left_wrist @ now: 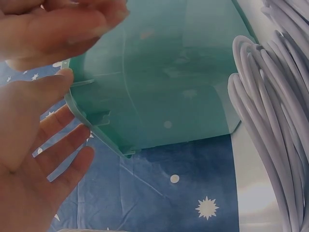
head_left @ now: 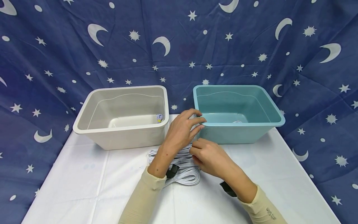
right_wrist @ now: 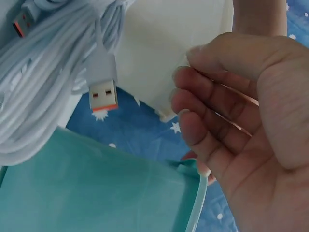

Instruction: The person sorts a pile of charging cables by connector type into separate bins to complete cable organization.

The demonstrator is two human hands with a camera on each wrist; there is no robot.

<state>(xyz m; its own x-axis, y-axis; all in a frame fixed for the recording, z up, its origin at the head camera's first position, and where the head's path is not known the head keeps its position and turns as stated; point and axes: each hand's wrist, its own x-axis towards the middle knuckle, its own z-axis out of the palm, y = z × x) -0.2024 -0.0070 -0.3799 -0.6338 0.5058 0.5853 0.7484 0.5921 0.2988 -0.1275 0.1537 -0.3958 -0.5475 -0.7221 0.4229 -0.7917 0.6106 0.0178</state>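
Teal and plastic, the bin (head_left: 232, 134) touches the relaxed left hand (head_left: 181, 129), looped cables (head_left: 186, 176) beside the empty right hand (head_left: 211, 157).

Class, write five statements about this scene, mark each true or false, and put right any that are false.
1. The left hand touches the teal bin. True.
2. In the head view, the cream bin stands left of the teal bin. True.
3. The large pile of white cables lies inside the cream bin. False: it lies on the white tablecloth.
4. The USB plug has a green edge. False: the edge is orange.
5. The blue backdrop shows moons and stars. True.
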